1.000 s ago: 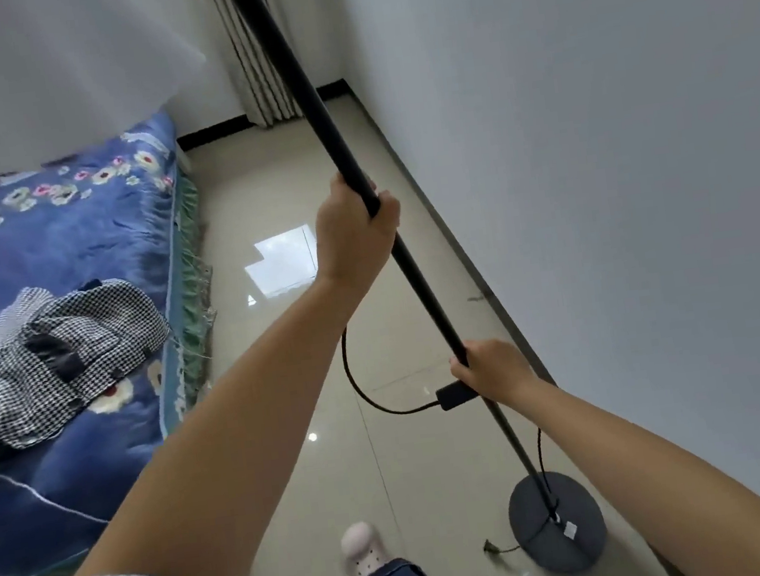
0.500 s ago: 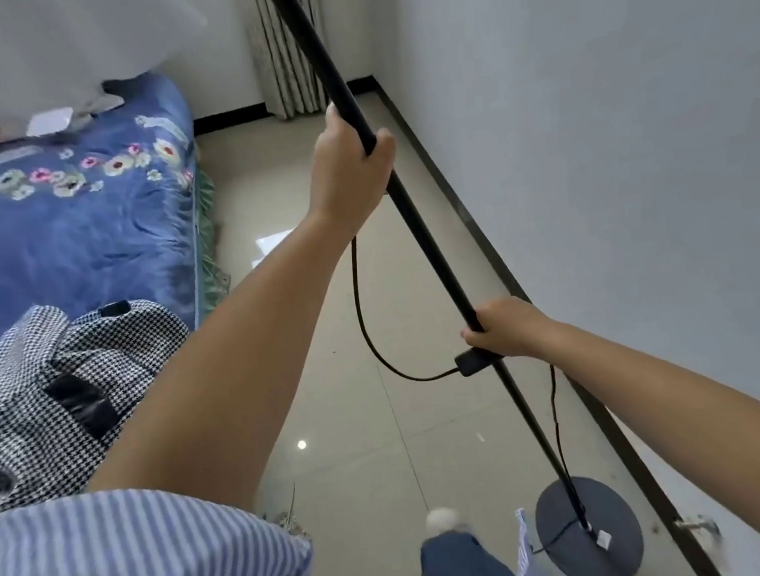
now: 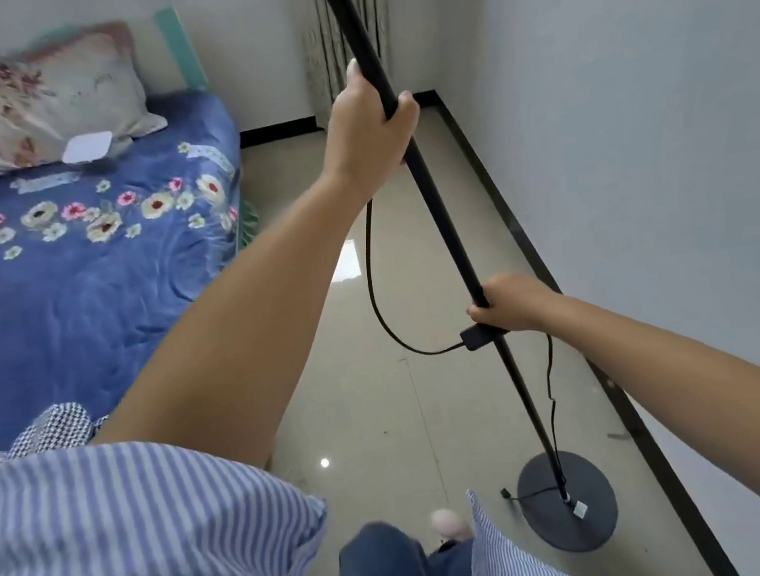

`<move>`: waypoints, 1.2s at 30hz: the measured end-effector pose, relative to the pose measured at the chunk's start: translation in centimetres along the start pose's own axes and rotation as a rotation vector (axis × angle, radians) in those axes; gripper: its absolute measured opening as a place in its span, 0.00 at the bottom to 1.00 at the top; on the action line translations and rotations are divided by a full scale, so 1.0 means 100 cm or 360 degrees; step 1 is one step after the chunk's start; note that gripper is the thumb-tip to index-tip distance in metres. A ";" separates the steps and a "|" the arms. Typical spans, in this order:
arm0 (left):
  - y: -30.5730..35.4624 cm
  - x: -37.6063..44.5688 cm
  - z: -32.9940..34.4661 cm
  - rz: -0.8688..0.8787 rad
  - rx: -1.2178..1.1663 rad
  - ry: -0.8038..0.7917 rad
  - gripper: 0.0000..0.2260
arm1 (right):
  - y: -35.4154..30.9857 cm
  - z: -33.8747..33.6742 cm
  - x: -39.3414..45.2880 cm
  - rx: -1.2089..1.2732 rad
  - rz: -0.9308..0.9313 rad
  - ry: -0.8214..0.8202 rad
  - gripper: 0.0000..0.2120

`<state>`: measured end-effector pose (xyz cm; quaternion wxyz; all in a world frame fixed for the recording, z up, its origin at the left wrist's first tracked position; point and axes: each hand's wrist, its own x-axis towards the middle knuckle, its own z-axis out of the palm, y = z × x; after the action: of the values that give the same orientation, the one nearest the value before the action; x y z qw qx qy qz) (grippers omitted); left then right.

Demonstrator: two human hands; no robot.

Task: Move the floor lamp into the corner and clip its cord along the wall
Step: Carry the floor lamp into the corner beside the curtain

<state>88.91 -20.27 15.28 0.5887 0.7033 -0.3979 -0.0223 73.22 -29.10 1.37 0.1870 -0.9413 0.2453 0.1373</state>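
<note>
The floor lamp's thin black pole (image 3: 438, 211) runs from the top of the frame down to its round dark base (image 3: 568, 501) near the right wall. My left hand (image 3: 366, 129) grips the pole high up. My right hand (image 3: 511, 302) holds the pole lower down, just above the inline switch (image 3: 477, 337). The black cord (image 3: 374, 288) loops from my left hand down to the switch, then hangs along the pole to the base. A plug end (image 3: 506, 493) lies beside the base. The lamp head is out of view.
A bed with a blue flowered cover (image 3: 93, 270) and a pillow (image 3: 39, 97) fills the left side. A striped curtain (image 3: 348, 28) hangs in the far corner. A black baseboard (image 3: 553, 276) lines the white right wall. Tiled floor (image 3: 366, 385) runs between bed and wall.
The view has tilted up and moved forward, showing more of the bed and the pillow. Both hands keep the same grips on the pole. The base stays by the right wall.
</note>
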 end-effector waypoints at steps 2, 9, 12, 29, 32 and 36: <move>-0.024 0.046 -0.006 0.0008 -0.0013 0.0011 0.12 | -0.008 -0.021 0.049 -0.0019 -0.0010 0.0000 0.21; -0.128 0.216 -0.029 0.0004 -0.0045 0.0018 0.08 | -0.035 -0.089 0.237 -0.0012 0.0039 0.0016 0.19; -0.166 0.294 -0.037 0.0003 -0.0089 -0.0043 0.06 | -0.045 -0.123 0.315 0.0027 0.0078 0.0011 0.18; -0.369 0.705 0.014 -0.0102 0.0041 -0.0215 0.06 | -0.010 -0.284 0.732 0.0079 0.0144 -0.0040 0.19; -0.395 0.778 0.023 -0.0099 0.0032 -0.0232 0.08 | -0.005 -0.320 0.799 0.0123 0.0135 -0.0040 0.20; -0.432 0.871 0.034 -0.0040 0.0063 -0.0254 0.12 | 0.003 -0.359 0.884 0.0193 0.0178 -0.0013 0.18</move>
<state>169.72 -74.45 15.77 0.5407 0.7157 -0.4352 -0.0778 153.45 -80.68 2.32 0.2367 -0.9125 0.3046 0.1365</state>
